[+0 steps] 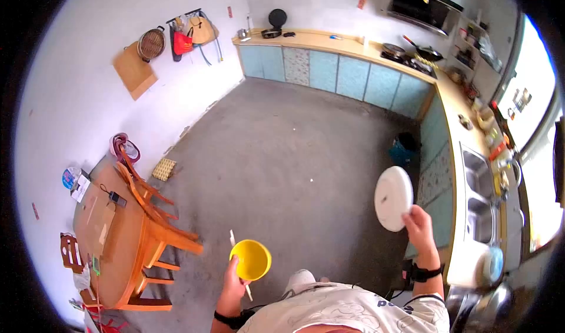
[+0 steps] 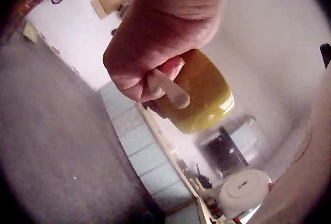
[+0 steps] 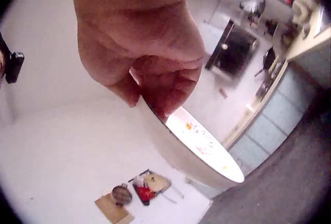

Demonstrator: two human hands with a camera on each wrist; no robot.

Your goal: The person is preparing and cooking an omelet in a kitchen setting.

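In the head view the left hand grips a yellow bowl together with a pale stick-like utensil. The left wrist view shows the fingers curled round the utensil's rounded end against the outside of the yellow bowl. Off to the right, the right hand pinches the rim of a white plate, tilted nearly upright with its underside towards the head camera. A coloured pattern is on the plate's inner face in the right wrist view.
A round wooden table with chairs stands at the left. Along the right runs a counter with a double sink. A blue-green bin is by the cabinets, and a stove with pans is at the back right.
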